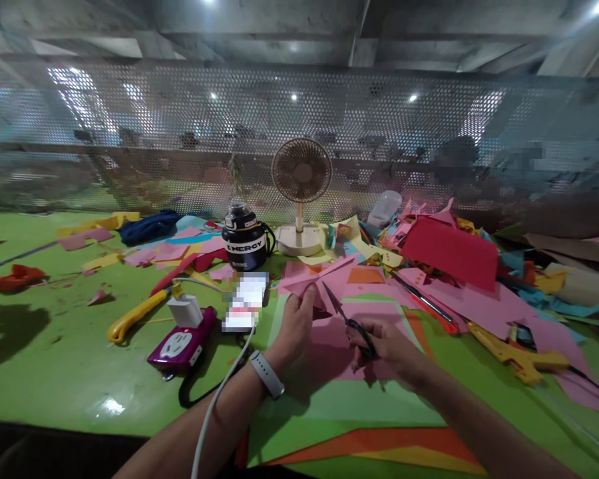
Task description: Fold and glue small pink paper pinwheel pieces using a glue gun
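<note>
My left hand point(294, 326) pinches a piece of pink paper point(324, 275) near the middle of the table. In my right hand point(379, 342) is a pair of scissors point(352, 324) with dark handles, its blades pointing up and left, beside the held paper. I cannot tell whether the blades touch the paper. Beneath both hands lies a pink sheet point(332, 352) on top of a light green sheet point(349, 402). A white band point(267, 374) circles my left wrist.
Left of my hands are a lit phone point(247, 303), a purple power strip point(182, 346) with a white plug, and a yellow-handled tool point(137, 316). A dark bottle point(247, 243) and a fan point(302, 173) stand behind. Rightward lie a yellow glue gun point(522, 356) and heaped paper scraps point(446, 249).
</note>
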`<state>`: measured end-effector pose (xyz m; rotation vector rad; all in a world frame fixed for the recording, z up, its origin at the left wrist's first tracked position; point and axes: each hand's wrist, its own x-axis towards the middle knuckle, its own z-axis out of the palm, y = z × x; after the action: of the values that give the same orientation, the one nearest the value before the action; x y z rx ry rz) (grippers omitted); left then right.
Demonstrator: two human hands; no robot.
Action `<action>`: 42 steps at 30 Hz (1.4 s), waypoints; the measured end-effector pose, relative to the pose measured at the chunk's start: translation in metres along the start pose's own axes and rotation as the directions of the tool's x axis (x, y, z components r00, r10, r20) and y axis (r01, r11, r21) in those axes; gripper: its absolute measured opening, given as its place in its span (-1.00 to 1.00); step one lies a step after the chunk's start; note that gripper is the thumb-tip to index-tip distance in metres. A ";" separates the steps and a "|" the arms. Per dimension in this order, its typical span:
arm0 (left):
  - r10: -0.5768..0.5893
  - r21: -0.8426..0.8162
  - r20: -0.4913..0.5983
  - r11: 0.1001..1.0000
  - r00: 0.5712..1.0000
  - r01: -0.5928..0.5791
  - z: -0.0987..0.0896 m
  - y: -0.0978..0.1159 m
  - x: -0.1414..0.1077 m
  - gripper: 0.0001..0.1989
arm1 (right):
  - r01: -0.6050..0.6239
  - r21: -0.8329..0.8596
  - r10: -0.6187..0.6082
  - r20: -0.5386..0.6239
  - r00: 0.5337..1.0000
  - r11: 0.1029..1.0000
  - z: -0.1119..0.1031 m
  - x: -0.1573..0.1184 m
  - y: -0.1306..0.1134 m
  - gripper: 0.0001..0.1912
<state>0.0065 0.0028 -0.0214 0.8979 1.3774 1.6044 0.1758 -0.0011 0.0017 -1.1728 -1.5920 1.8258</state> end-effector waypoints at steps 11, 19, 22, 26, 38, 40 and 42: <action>-0.078 -0.076 0.132 0.993 0.988 0.089 -0.005 0.007 0.005 -0.67 | -0.055 -0.706 -0.105 -0.181 0.978 0.707 -0.083 -0.051 -0.003 -0.62; -0.162 0.048 0.257 0.987 0.953 0.155 0.001 0.018 -0.006 -0.71 | -0.313 -0.949 -0.269 -0.289 0.919 -0.051 -0.118 -0.100 0.004 -0.83; -0.208 0.106 0.308 0.977 0.928 0.184 0.002 0.024 -0.009 -0.69 | -0.280 -0.958 -0.250 -0.257 0.933 -0.062 -0.127 -0.100 0.003 -0.87; -0.258 0.147 0.331 0.964 0.908 0.220 0.001 0.027 -0.013 -0.67 | -0.257 -0.965 -0.128 -0.261 0.957 0.050 -0.141 -0.095 0.003 -0.90; -0.339 0.154 0.307 0.940 0.890 0.305 -0.004 0.020 -0.024 -0.60 | -0.281 -0.956 -0.040 -0.285 0.958 0.082 -0.152 -0.090 -0.006 -0.95; -0.356 0.157 0.321 0.934 0.878 0.321 -0.004 0.018 -0.025 -0.60 | -0.270 -0.959 -0.049 -0.275 0.960 0.083 -0.157 -0.090 -0.003 -0.97; -0.374 0.156 0.331 0.927 0.866 0.341 -0.005 0.016 -0.025 -0.59 | -0.282 -0.958 -0.061 -0.285 0.957 0.056 -0.160 -0.090 0.000 -0.95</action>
<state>0.0099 -0.0236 -0.0066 0.8742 1.2763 1.0432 0.3554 0.0201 0.0336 -1.9729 -2.7152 0.1472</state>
